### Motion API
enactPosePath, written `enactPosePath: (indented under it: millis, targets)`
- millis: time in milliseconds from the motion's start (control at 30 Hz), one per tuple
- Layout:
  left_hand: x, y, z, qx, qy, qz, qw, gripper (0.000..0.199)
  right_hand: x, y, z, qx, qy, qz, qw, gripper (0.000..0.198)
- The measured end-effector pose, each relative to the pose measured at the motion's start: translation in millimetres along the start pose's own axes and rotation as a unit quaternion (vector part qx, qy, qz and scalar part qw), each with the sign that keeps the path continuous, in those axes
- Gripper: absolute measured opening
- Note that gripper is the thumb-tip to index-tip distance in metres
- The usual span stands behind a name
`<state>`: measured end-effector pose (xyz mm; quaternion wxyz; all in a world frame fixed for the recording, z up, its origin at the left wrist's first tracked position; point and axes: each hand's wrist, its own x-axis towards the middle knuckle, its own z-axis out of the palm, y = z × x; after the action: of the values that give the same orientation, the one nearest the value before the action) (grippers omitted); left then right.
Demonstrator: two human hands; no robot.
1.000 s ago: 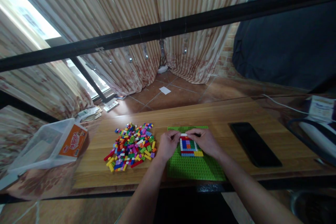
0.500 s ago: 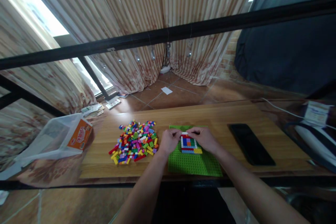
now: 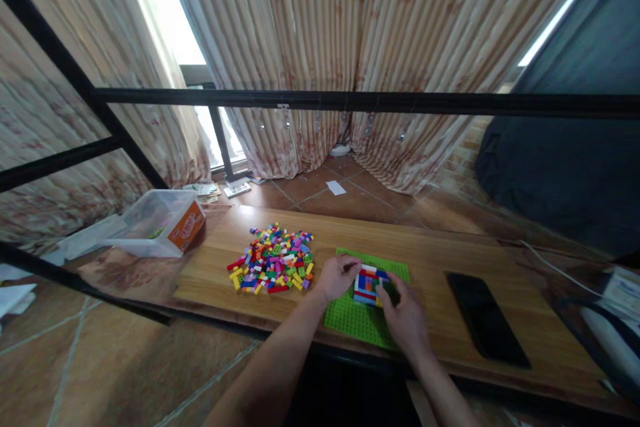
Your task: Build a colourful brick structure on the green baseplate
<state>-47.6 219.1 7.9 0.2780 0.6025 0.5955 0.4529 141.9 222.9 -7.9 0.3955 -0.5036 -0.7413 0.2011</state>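
A green studded baseplate point(image 3: 350, 319) lies on the wooden board, with a square build of toy bricks point(image 3: 368, 285) on it. White, red, blue, green and orange show in the build. My left hand point(image 3: 340, 278) is at its far left corner, thumb and forefinger pinched together; whatever is between them is too small to make out. Across the right side of the build, my right hand point(image 3: 406, 315) has its thumb on the bricks and its fingers around the far right corner. This hand covers part of the right edge.
Loose coloured bricks point(image 3: 277, 261) lie in a heap left of the baseplate. A black phone-like slab point(image 3: 486, 317) is on the right of the wooden board point(image 3: 210, 273). Beyond the left end sits a clear plastic bin point(image 3: 150, 240) with an orange label. A black rail point(image 3: 320, 101) crosses behind.
The view has tilted and shifted, so the board sits further right. My right hand has moved from the build's far edge to its right side; my left hand stays near the far left corner.
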Motion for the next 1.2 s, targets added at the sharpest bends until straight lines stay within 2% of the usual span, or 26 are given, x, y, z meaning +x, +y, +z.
enactPosePath:
  millis: [100,300,533,600,700,833,933,1200]
  targets:
    - [0,-2,2,0.007,-0.004,0.003,1.0,0.02,-5,-2,10,-0.036,0.003,-0.047,0.998,0.049]
    - [1,-3,4,0.024,0.018,-0.003,1.0,0.019,1,2,15,-0.059,0.007,-0.077,0.995,0.048]
    - [-16,16,3,0.06,0.065,-0.018,0.996,0.017,2,7,14,-0.077,0.005,-0.098,0.992,0.053]
    - [-31,21,-5,0.073,0.09,-0.027,0.993,0.02,2,8,14,-0.078,0.003,-0.098,0.992,0.053]
    - [-60,22,-31,0.116,0.152,-0.053,0.98,0.02,2,9,14,-0.074,0.006,-0.092,0.993,0.052]
    - [-86,13,-74,0.22,0.235,-0.127,0.938,0.019,1,9,14,-0.068,0.002,-0.084,0.994,0.051]
    - [-90,9,-90,0.292,0.23,-0.151,0.916,0.019,1,7,14,-0.066,0.003,-0.081,0.995,0.05]
    - [-80,9,-89,0.386,0.195,-0.172,0.885,0.014,2,2,12,-0.069,-0.004,-0.075,0.995,0.049]
